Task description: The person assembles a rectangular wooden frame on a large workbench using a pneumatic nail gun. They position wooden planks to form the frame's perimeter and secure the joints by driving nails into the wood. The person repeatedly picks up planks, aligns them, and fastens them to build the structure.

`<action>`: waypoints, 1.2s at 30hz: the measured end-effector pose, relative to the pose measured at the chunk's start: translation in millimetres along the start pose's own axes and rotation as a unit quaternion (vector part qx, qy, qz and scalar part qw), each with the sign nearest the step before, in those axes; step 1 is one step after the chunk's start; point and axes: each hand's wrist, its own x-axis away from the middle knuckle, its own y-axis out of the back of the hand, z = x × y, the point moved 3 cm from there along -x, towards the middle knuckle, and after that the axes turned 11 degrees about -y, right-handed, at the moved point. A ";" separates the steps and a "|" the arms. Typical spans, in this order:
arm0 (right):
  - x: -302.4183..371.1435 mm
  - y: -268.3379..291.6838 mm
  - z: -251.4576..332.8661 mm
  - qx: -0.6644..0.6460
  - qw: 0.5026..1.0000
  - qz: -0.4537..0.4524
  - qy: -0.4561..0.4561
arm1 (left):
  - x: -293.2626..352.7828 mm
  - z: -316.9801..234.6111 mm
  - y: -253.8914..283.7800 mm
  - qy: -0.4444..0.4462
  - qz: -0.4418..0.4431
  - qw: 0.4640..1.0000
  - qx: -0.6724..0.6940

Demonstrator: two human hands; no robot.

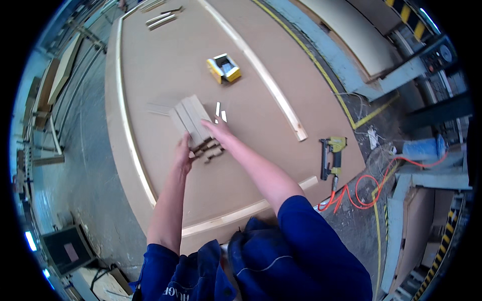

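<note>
A stack of light brown board strips [191, 114] is between my two hands above the large brown panel [251, 160]. My left hand [184, 151] grips the stack's near left side, its fingers partly hidden and blurred. From the right, my right hand [218, 132] clasps the stack, with fingers on its upper right edge. At the near end the pieces are stacked in uneven layers. Just past my right hand lie small white strips [218, 108]. Thin pale strips [158, 108] show as a blur left of the stack.
Wooden battens [266, 80] lie along the panel. Beyond the stack is an open yellow box [224, 68]. A nail gun [332, 158] rests at the right edge, joined to an orange coiled hose [359, 200]. More short battens [161, 21] lie at the far end.
</note>
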 end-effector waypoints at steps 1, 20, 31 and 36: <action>-1.4 2.1 10.7 0.055 0.995 -0.068 0.042 | -2.0 -5.1 -5.4 -0.020 -0.030 0.999 0.019; 173.5 433.5 -159.4 0.255 0.787 -0.561 -0.018 | 258.3 164.7 60.8 -0.226 0.125 0.764 -0.591; 172.5 467.7 -182.3 0.253 0.844 -0.463 -0.098 | 226.0 112.9 67.5 -0.259 -0.005 0.798 -0.544; 179.8 470.2 -197.0 0.249 0.844 -0.469 -0.074 | 201.0 100.3 64.5 -0.255 -0.004 0.767 -0.588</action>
